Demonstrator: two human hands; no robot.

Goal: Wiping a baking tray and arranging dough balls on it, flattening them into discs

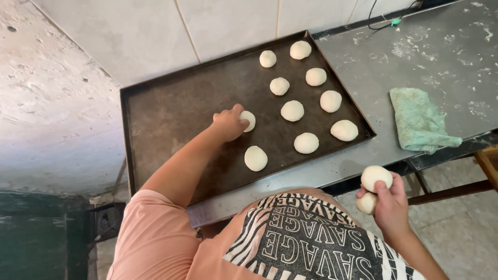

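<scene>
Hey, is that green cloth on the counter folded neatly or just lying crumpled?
Crumpled. The green cloth lies in a loose, wrinkled heap on the metal counter, right of the baking tray, with one corner at the counter's front edge.

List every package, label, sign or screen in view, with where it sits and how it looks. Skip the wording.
No packages, labels, signs or screens show.
Printed shirt panel: the only lettering in view, at the bottom centre on the person's salmon-pink shirt; black and white, with zebra-like stripes.
Baking tray: dark, rectangular, unmarked, on the metal table.
Cloth: green, crumpled, plain, to the right of the tray.
</scene>
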